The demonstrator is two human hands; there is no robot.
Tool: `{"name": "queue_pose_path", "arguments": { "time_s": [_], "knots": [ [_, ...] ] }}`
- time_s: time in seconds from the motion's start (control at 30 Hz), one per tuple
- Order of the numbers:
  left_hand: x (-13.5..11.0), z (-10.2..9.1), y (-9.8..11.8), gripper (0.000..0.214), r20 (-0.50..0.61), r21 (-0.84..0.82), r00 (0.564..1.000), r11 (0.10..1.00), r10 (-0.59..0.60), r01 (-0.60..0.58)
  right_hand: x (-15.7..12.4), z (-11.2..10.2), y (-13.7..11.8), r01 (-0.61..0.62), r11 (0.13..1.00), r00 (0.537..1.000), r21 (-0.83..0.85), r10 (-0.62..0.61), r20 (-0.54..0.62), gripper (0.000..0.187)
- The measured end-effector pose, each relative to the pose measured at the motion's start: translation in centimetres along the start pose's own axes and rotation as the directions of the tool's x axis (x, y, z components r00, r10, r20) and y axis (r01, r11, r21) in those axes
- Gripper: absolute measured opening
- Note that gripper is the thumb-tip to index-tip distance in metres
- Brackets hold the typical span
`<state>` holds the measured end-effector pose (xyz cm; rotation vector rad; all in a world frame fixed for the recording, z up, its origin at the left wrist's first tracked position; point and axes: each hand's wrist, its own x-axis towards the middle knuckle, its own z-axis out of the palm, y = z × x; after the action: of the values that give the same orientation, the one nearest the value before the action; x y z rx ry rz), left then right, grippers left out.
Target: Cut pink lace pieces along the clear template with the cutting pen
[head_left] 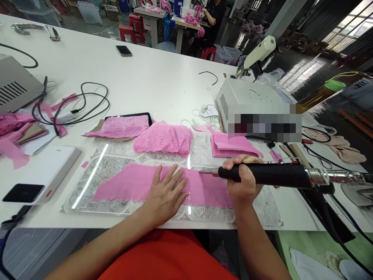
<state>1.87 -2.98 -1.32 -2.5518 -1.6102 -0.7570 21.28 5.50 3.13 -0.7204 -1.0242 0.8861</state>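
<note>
A long pink fabric piece [125, 182] lies flat on a clear, scratched plastic sheet [87, 194]. My left hand [167, 194] rests on its middle with the fingers spread. In my right hand [244, 182] is a black-handled cutting tool [271, 175] with a metal collar and a cable. Its thin blade [208, 172] points left and meets the fabric's upper edge. Behind the piece sit a pink lace piece [163, 138], another lace piece [125, 126] on a brown card, and folded pink fabric [233, 144].
Grey machine boxes stand at the right [250, 93] and far left [17, 81]. Black cables [84, 93] loop at the left, near a white box [52, 167] with a phone [25, 192]. Another phone [124, 50] lies at the back. Beyond, a person [211, 23] sits working.
</note>
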Motion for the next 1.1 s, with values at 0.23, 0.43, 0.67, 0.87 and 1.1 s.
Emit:
{"name": "queue_pose_path", "arguments": {
  "time_s": [0.23, 0.43, 0.67, 0.87, 1.1],
  "knots": [
    [0.1, -0.1, -0.1, 0.028, -0.006, 0.023, 1.0, 1.0, 0.016, -0.016, -0.4, 0.4, 0.0, -0.003, 1.0, 1.0, 0.023, 0.004, -0.024, 0.014],
    [0.2, -0.2, -0.1, 0.029, 0.002, 0.016, 1.0, 1.0, 0.01, -0.01, -0.9, 1.8, 0.1, -0.028, 0.999, 1.0, 0.02, 0.028, 0.008, 0.016],
    [0.2, -0.1, 0.0, 0.028, -0.006, -0.001, 1.0, 1.0, -0.006, 0.006, -1.0, 1.9, 0.4, -0.033, 0.999, 0.999, 0.036, 0.032, 0.03, 0.013],
    [0.2, 0.0, -0.4, 0.027, -0.017, 0.016, 1.0, 1.0, 0.021, -0.021, -0.5, 2.0, 0.5, -0.032, 0.998, 0.999, 0.058, 0.031, 0.013, 0.014],
    [0.5, 0.0, -0.5, 0.029, -0.074, -0.024, 0.995, 0.998, 0.064, -0.066, 1.0, -2.4, -1.9, 0.05, 0.997, 0.974, 0.051, -0.038, -0.223, 0.014]
  ]
}}
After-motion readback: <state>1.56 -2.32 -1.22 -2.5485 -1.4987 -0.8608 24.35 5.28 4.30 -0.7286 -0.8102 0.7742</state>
